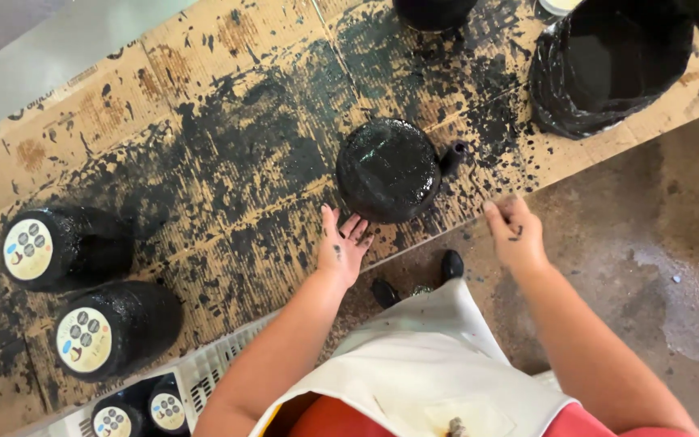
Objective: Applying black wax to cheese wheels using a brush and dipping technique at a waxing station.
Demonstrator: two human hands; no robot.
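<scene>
Left hand (344, 243) spread flat, fingers apart, palm down, fingertips just short of the near edge of the round black-coated pot (388, 170), holding nothing. Right hand (516, 231) hovering off to the pot's right, fingers loosely curled and drawn together, smudged with black, empty as far as can be seen; not touching the pot. Both arms reaching forward and down from a white apron (430, 356), elbows bent, hands well apart with the pot between and slightly ahead of them.

Pot upside down on flattened cardboard (228, 162), glossy and wet-looking across its whole visible surface, short spout (453, 155) pointing right. Judging from that shine, coating of this piece looks complete or nearly so; underside and inside hidden.

Farther left on the same cardboard, two black jars (82, 275) lying on their sides, pale round labels facing the camera, likewise fully black. More of the same kind in a white crate (212, 376) at lower left. Black plastic-lined container (608, 65) at upper right, another dark vessel at the top edge. Cardboard heavily spattered with black; bare concrete floor (633, 267) to the right.
</scene>
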